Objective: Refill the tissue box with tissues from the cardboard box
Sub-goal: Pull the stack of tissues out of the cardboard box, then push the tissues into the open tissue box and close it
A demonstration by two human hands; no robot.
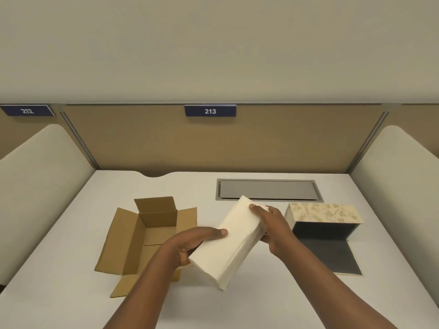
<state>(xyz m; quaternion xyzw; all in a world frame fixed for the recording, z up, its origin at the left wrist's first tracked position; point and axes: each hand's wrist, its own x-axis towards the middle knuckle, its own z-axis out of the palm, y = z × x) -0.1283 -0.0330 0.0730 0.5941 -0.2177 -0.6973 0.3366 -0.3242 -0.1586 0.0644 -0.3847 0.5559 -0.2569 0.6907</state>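
A thick white stack of tissues (234, 243) is held above the table between both hands, tilted with its far end toward the upper right. My left hand (194, 243) grips its near left side, thumb on top. My right hand (273, 226) grips its far right side. The brown cardboard box (147, 236) lies open on the left with its flaps spread and looks empty inside. The floral tissue box (323, 213) stands on the right, its dark interior facing me and its dark flap (332, 255) laid flat on the table.
A grey recessed panel (268, 189) sits in the white table (71, 293) behind the hands. Tan partition walls and white side dividers enclose the desk; a blue sign reads 213 (210, 111).
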